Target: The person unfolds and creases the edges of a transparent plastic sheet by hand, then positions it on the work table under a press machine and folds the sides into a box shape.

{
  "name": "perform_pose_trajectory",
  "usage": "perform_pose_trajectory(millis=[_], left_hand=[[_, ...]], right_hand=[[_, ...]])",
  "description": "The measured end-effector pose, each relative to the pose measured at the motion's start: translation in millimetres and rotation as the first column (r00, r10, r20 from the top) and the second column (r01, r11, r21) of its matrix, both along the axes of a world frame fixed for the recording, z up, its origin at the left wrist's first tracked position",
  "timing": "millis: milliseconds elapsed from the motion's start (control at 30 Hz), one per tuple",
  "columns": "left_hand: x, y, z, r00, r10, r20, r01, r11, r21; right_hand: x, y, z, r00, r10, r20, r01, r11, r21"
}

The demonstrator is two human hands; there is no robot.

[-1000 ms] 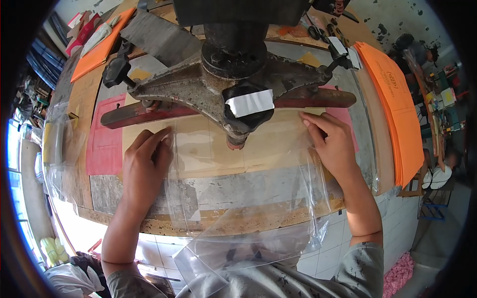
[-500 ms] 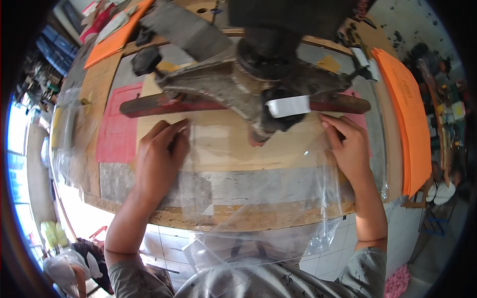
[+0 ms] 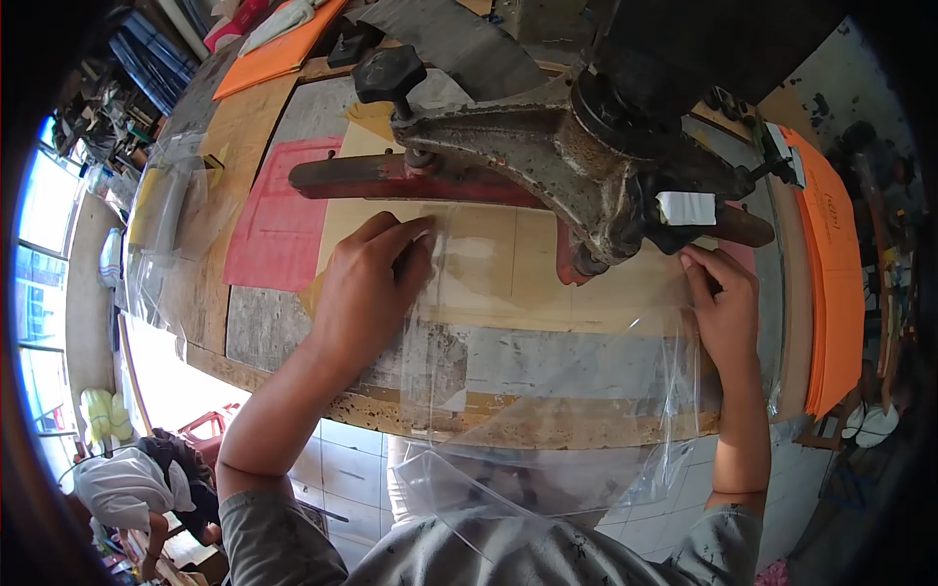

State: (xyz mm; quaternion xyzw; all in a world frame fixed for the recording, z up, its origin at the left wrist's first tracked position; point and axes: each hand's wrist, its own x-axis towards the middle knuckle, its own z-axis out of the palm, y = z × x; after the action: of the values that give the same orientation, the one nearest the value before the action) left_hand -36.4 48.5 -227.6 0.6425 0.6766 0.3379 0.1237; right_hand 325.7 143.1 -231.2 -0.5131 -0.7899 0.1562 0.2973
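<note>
The left hand (image 3: 366,283) and right hand (image 3: 728,308) each pinch one side of a clear plastic sheet (image 3: 557,376) between thumb and fingers, seemingly keeping it flat near the long red metal bar (image 3: 337,178); slack drapes past the worn wooden table's (image 3: 239,372) near edge.

A pale cloth (image 3: 281,26) lies on orange sheets (image 3: 256,70) at the upper left, and a stack of orange paper (image 3: 831,283) stands at the right. At the lower left, a person in a white shirt (image 3: 122,488) bends near a red chair (image 3: 207,430)
</note>
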Motion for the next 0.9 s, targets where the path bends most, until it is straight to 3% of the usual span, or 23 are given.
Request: perform_pose_trajectory(millis=[900], left_hand=[[0.1,0.7,-4.3,0.999,0.025,-0.022,-0.024,0.999,0.04]], right_hand=[[1.1,2.4,-0.3,1.0,0.012,-0.001,-0.012,1.0,-0.002]])
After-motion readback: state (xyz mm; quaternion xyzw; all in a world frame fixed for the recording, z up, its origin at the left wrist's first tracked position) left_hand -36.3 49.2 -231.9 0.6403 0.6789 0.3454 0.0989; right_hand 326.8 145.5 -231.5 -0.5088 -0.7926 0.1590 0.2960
